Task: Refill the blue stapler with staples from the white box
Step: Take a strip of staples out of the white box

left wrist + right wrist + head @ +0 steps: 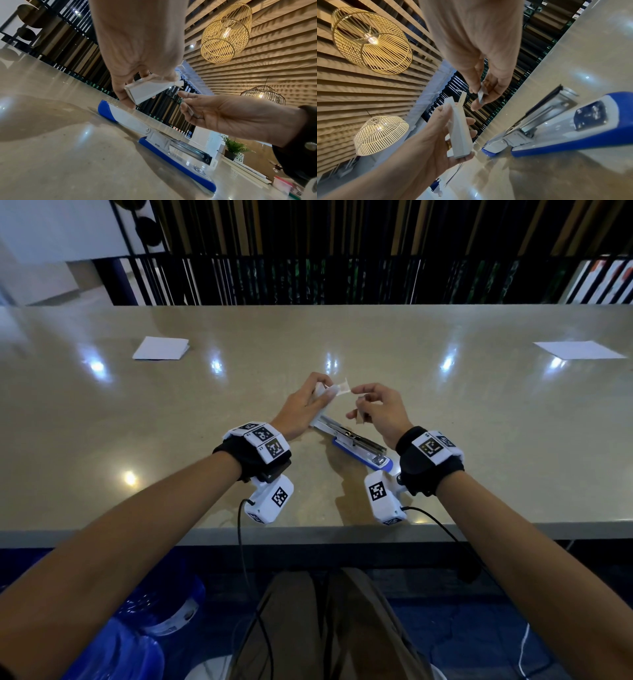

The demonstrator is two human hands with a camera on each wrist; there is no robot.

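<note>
The blue stapler [356,444] lies folded open on the table, its metal staple channel [190,150] facing up and its blue-and-white top arm [118,115] flat beyond the hinge. Just above its far end, my left hand [320,393] grips the small white box [145,90], whose end flap [343,386] is open. My right hand [360,407] hovers beside the flap and pinches a short strip of staples [481,94] between thumb and fingers. Both hands are off the table, above the stapler [556,128].
A folded white paper [161,348] lies far left and a white sheet [579,349] far right. A dark railing runs behind the table's far edge. The near table edge [205,534] is close to my wrists. Blue water bottles [154,611] stand under the table.
</note>
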